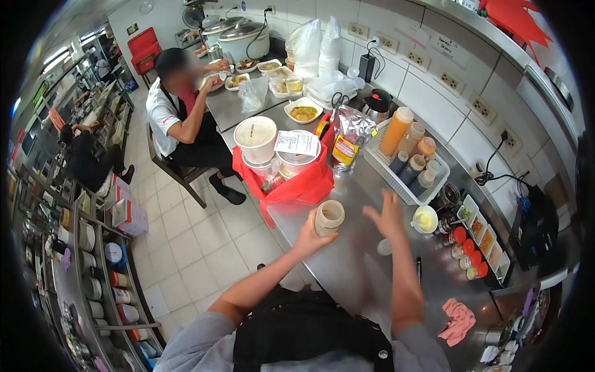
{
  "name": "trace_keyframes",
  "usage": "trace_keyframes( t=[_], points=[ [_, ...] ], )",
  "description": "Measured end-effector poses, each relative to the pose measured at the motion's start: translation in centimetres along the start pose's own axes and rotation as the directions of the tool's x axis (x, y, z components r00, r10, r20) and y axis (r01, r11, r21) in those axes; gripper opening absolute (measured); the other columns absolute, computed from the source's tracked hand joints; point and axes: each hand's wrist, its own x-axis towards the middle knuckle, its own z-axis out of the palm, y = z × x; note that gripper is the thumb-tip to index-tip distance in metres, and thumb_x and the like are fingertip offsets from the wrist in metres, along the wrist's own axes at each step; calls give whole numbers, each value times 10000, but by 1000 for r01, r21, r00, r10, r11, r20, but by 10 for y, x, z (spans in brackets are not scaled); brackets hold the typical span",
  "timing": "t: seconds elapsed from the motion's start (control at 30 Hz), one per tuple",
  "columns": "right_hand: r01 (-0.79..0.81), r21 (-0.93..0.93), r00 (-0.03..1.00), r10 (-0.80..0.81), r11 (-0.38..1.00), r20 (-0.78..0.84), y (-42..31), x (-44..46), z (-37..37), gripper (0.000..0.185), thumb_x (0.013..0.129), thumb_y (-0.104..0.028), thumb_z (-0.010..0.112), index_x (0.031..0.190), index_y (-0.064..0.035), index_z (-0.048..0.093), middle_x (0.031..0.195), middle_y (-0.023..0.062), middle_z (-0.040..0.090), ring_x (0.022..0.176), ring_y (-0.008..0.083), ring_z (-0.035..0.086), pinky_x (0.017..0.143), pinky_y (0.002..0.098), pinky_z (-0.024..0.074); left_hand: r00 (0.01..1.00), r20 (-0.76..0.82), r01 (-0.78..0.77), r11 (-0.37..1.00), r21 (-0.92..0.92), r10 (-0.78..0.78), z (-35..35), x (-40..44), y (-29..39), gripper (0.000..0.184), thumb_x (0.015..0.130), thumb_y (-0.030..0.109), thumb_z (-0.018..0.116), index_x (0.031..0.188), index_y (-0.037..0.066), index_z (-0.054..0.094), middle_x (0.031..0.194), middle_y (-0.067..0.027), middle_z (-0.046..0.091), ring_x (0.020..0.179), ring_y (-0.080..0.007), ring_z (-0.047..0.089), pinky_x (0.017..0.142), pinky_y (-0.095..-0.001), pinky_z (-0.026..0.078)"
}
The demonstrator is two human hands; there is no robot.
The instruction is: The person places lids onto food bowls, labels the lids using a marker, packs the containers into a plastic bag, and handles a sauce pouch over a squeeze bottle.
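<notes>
My left hand (313, 235) is wrapped round an open-topped, pale squeeze bottle (329, 218), held upright over the steel counter with its mouth facing me. To the right of it, my right hand (387, 217) is empty, thumb and fingers apart. A small whitish round piece (384, 247), perhaps a cap, lies beside my right forearm. Just beyond the bottle, a red plastic bag (297, 189) is folded down around several lidded tubs (255, 137), with a paper slip (297, 143) on top. A silver foil pouch (351, 133) stands behind my hands.
On the right are a grey basket (406, 192) of sauce bottles, a small bowl of yellow stuff (424, 219), red-lidded jars (466, 257) and a pink cloth (457, 321). A pen (419, 270) lies on the counter. Another person (180, 118) sits eating at the far left.
</notes>
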Motion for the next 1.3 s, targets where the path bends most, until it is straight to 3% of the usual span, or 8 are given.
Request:
trace_keyframes(
  t=[0.17,0.3,0.37,0.53,0.77,0.9,0.97,1.3],
  points=[
    [374,-57,864,-370,926,-343,-83,177,-28,615,855,-318,677,1323,11,451,1271,238,510,1196,391,498,973,446,431,981,152,110,989,101,-124,5,-12,11,819,713,247,840,1354,50,371,1264,-166,566,1208,-277,555,993,-389,447],
    [266,-325,856,-377,908,-353,-88,244,-1,431,851,-277,674,1198,-38,582,1131,220,609,1086,361,587,884,443,483,973,232,8,1000,-14,-4,16,-28,4,949,727,281,839,1447,65,259,1402,-174,453,1326,-291,438,1082,-401,363],
    [191,-387,977,-214,902,-17,-89,250,-1,238,827,-244,675,969,-55,692,914,198,687,897,348,673,776,447,525,976,210,-41,998,-55,52,8,-34,9,1054,740,280,835,1505,76,140,1484,-173,341,1395,-301,330,1136,-417,280],
    [196,-399,934,-295,896,-203,-147,182,-46,173,855,-210,619,816,-61,698,778,207,679,782,375,681,704,474,527,995,-87,-78,881,-466,42,-35,-38,22,764,950,399,565,1503,42,176,1482,-151,362,1381,-261,358,1103,-407,312],
    [378,-142,799,-400,915,-450,-246,85,-177,280,854,-245,632,734,8,613,666,228,609,657,417,614,623,478,475,939,342,186,777,-602,40,-46,10,98,647,1004,530,374,1378,4,423,1280,-144,576,1111,-228,591,967,-378,448],
    [463,283,816,-280,840,-505,-244,59,-167,262,849,-217,647,782,36,627,594,140,587,523,266,549,585,381,468,993,39,9,247,-969,116,-42,22,170,921,851,736,430,1448,42,338,1424,-175,445,1270,-269,486,1053,-442,405],
    [319,777,938,-65,542,-340,-234,40,-139,207,877,-164,645,892,42,668,667,58,638,554,131,563,573,306,469,993,-115,-118,122,-985,32,-61,26,181,932,853,765,392,1466,68,308,1430,-142,444,1305,-274,449,1059,-472,388],
    [-15,963,1000,-19,269,20,-152,-21,-55,153,966,-133,546,1052,-17,599,829,30,643,668,95,612,587,250,501,981,-98,-50,272,-961,-166,-100,42,142,696,920,608,506,1392,100,443,1407,-80,498,1299,-266,468,1088,-472,340]
  ],
)
